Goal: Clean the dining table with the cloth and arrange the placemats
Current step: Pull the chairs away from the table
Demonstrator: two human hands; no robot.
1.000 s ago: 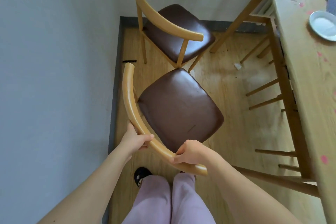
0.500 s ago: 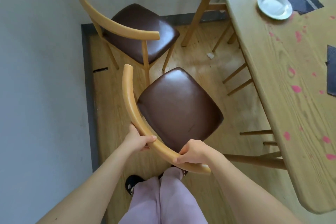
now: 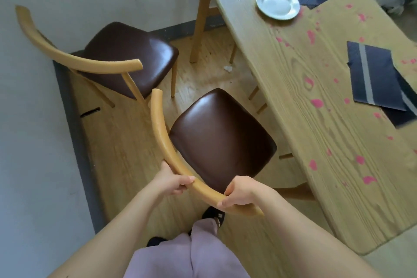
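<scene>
View's swung right since a second ago: way more table (image 3: 304, 101), now 2 placemats (image 3: 374, 74). Left hand (image 3: 172, 181) and right hand (image 3: 240, 192) still wrapped around the chair (image 3: 221, 140) backrest.

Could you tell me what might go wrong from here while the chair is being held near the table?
Both hands, left and right, grip the near chair's backrest. Pulled back, its legs may hit the feet behind it. Swung left, it could knock the second chair.
</scene>
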